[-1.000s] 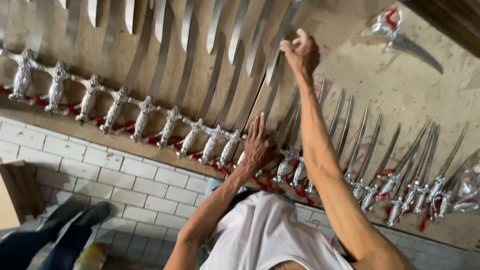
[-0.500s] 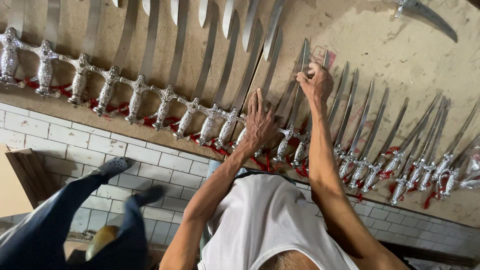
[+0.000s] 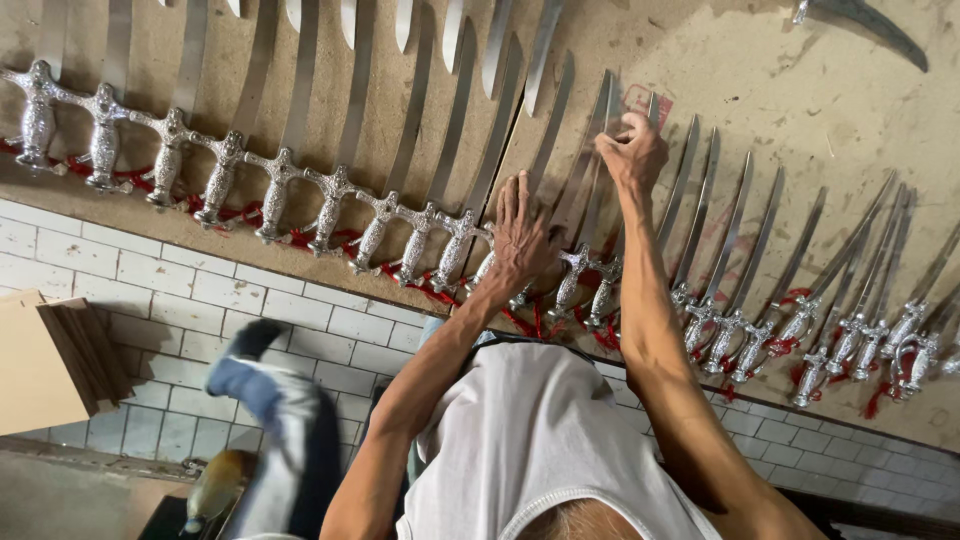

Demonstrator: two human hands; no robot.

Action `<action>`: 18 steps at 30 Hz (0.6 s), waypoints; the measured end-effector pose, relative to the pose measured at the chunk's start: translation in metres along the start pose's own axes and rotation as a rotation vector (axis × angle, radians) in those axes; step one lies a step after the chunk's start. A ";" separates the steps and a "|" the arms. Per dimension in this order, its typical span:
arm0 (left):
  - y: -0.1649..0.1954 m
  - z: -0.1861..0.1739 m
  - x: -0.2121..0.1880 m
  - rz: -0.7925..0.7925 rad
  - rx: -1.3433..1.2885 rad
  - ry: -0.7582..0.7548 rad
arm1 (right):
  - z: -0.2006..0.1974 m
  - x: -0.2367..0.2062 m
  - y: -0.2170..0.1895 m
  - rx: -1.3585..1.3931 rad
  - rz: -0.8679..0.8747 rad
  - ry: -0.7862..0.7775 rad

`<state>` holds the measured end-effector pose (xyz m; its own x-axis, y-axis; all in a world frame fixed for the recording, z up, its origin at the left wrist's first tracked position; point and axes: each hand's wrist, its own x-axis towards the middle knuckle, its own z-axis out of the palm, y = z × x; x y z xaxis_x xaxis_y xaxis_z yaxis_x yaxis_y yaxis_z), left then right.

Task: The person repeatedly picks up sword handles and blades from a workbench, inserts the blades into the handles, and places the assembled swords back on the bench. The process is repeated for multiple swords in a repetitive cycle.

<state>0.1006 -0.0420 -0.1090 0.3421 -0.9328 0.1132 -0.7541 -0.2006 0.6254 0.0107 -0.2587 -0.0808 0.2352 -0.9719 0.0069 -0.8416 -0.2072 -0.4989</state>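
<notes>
A long row of curved steel swords (image 3: 455, 120) with ornate silver hilts (image 3: 330, 210) and red cords lies side by side on a brown board (image 3: 760, 90). My left hand (image 3: 520, 235) lies flat, fingers spread, on a blade just above its hilt near the middle of the row. My right hand (image 3: 632, 150) is farther up the neighbouring blade (image 3: 600, 110), fingers closed on a small pinkish pad (image 3: 645, 100) pressed against the steel. My white undershirt (image 3: 540, 440) fills the bottom centre.
The board rests on a ledge faced with white tiles (image 3: 150, 290). Brown cardboard sheets (image 3: 45, 370) lean at the left. A leg in blue cloth (image 3: 275, 410) shows at the lower left. One loose curved blade (image 3: 870, 30) lies at the top right.
My right hand has slid down the blade toward the hilts, from high on the board to mid-blade. My left hand stays flat on the sword near its hilt.
</notes>
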 end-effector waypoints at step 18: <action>0.006 -0.011 -0.002 0.020 0.004 0.069 | -0.017 -0.021 0.005 -0.017 0.050 0.118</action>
<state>0.1018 -0.0377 -0.0967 0.3645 -0.9138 0.1792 -0.7633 -0.1830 0.6195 -0.0068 -0.2409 -0.0690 0.1347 -0.9872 0.0850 -0.8589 -0.1591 -0.4867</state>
